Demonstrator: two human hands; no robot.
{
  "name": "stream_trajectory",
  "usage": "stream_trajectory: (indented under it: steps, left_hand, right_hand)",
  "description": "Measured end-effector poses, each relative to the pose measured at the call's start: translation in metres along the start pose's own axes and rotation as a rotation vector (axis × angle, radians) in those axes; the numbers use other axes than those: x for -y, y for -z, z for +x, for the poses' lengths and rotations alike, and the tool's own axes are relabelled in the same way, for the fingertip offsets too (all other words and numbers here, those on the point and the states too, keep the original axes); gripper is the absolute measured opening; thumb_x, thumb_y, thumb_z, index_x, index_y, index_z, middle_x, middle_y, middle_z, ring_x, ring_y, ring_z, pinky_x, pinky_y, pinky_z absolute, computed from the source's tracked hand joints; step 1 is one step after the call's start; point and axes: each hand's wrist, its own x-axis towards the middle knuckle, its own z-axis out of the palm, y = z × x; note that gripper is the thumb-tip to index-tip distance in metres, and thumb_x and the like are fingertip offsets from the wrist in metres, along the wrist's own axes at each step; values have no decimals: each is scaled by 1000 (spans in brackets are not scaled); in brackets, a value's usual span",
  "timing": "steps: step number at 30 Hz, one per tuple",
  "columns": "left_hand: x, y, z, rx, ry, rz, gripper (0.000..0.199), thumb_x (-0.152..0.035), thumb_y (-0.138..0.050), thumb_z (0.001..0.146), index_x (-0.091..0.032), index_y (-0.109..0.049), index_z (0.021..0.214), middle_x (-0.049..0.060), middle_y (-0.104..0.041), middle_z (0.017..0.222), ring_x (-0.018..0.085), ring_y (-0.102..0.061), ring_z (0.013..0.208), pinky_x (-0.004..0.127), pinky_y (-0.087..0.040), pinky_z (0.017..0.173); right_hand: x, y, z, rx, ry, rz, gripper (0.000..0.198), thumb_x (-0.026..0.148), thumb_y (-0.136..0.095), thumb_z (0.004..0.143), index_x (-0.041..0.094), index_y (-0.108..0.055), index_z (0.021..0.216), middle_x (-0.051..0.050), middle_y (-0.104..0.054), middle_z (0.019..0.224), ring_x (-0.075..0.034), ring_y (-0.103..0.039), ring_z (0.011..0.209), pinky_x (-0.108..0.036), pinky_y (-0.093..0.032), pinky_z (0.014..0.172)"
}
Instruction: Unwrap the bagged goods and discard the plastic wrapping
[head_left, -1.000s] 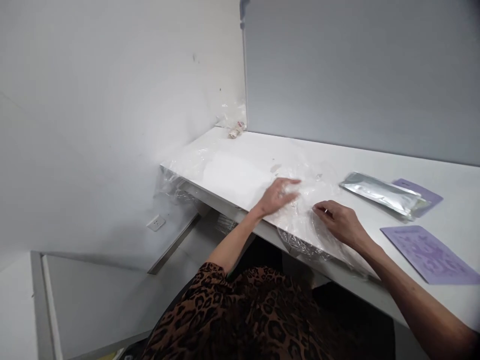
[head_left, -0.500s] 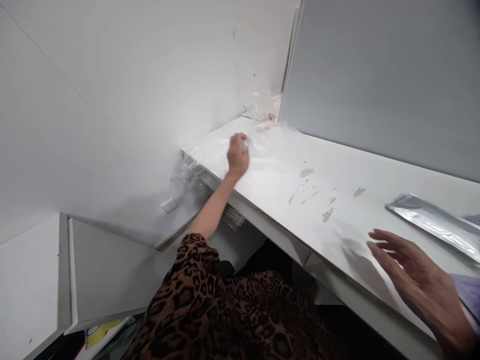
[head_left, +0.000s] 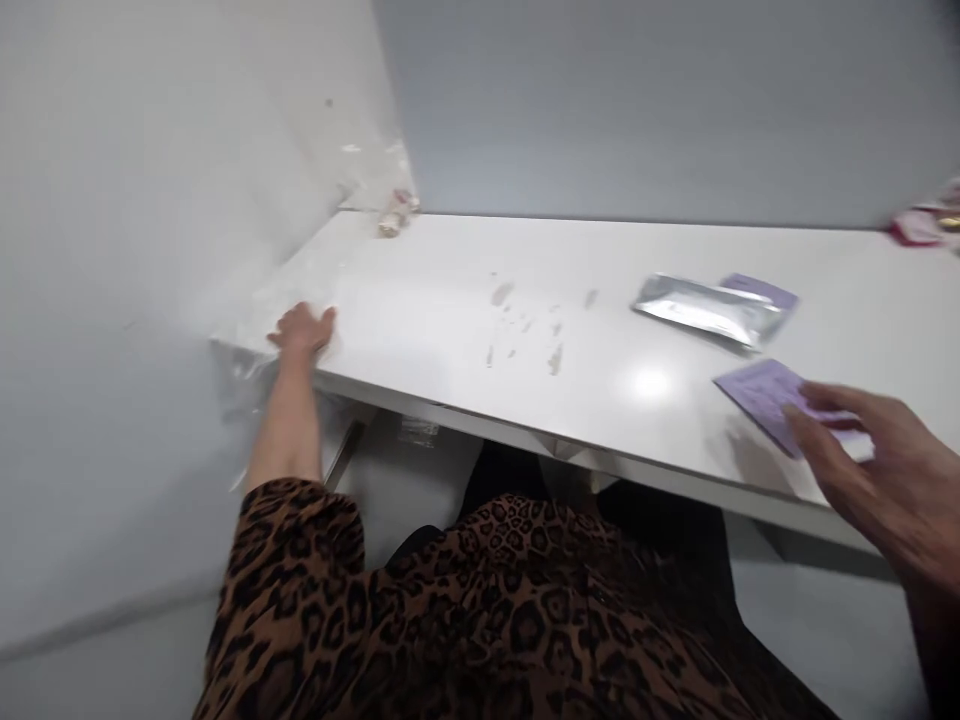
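My left hand (head_left: 304, 328) lies flat, fingers spread, on clear plastic film (head_left: 251, 345) at the left end of the white table (head_left: 465, 330); the film hangs over the table's left edge. My right hand (head_left: 874, 455) hovers open at the front right, its fingers over a purple card (head_left: 761, 395). A silver foil pouch (head_left: 701, 310) lies further back, with a second purple card (head_left: 761, 291) sticking out behind it.
A small bundle of clear wrap with a beige object (head_left: 394, 215) sits in the back left corner against the wall. Grey smudges (head_left: 529, 325) mark the table's middle. Pink items (head_left: 926, 222) lie at the far right edge. A grey partition stands behind.
My left hand carried the clear film from the table's middle to its left end and now presses it flat. My right hand swung right to the purple card. The camera turned right.
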Motion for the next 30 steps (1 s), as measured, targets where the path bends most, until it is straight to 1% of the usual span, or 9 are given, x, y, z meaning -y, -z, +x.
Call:
stream_trajectory:
  steps: [2,5,8,11,17,20,23,26,30]
  left_hand:
    - [-7,7,2,-44,72,-2,112,-82,-36,81,-13,-23,168,21,-33,175,49,-33,158,79,-7,124]
    - [-22,19,-11,-192,62,-57,112,-82,-28,82,-17,-14,171,15,-4,183,49,-9,166,76,4,128]
    - [-48,28,-40,-359,-185,-149,100,-80,-26,88,-25,-14,170,6,5,184,40,5,169,66,8,133]
    - [-96,23,-77,-396,-440,-196,92,-72,-32,91,-21,-23,168,10,-10,183,38,1,170,63,9,134]
    - [-226,-36,-162,-96,-963,-407,85,-67,-54,89,-22,-42,159,17,-39,172,37,-23,166,61,-12,134]
    - [-291,-71,-206,150,-1102,-459,78,-60,-61,89,-22,-48,156,18,-43,170,40,-26,164,62,-14,134]
    - [-350,-98,-242,379,-1177,-492,69,-56,-67,89,-27,-52,150,15,-45,169,41,-27,164,66,-13,133]
    - [-389,-114,-264,461,-1161,-475,60,-50,-66,92,-29,-54,147,14,-45,168,41,-24,165,68,-11,132]
    - [-405,-124,-278,453,-1174,-348,50,-45,-54,99,-22,-58,143,18,-52,161,41,-36,158,68,-16,131]
  right_hand:
    - [-6,6,10,-58,-8,6,50,60,-52,96,34,-65,136,-16,-71,130,-35,-68,114,-49,-60,89]
    - [-27,10,22,30,-102,-54,66,58,-52,92,16,-62,142,-24,-64,141,-41,-54,135,-56,-44,116]
    - [-40,9,28,262,-223,-68,81,60,-59,92,12,-49,157,-25,-51,158,-43,-40,148,-59,-35,121]
    - [-39,5,35,413,-242,-93,84,59,-65,95,14,-43,162,-26,-47,161,-46,-40,147,-60,-34,118]
    - [-26,1,53,447,-343,73,83,47,-84,84,13,-53,153,-24,-65,137,-39,-58,121,-47,-45,98]
    - [-22,8,58,451,-538,472,42,33,-87,80,14,-71,113,-11,-72,103,-24,-62,91,-36,-47,81]
    - [-19,18,68,387,-637,807,19,17,-86,77,15,-68,83,-3,-67,81,-18,-57,78,-33,-45,78]
    - [-16,23,89,323,-543,877,17,13,-84,78,14,-67,79,-2,-65,75,-16,-55,76,-33,-43,79]
    - [-6,18,136,327,-425,891,14,13,-82,84,12,-67,85,-2,-65,76,-15,-58,76,-33,-42,80]
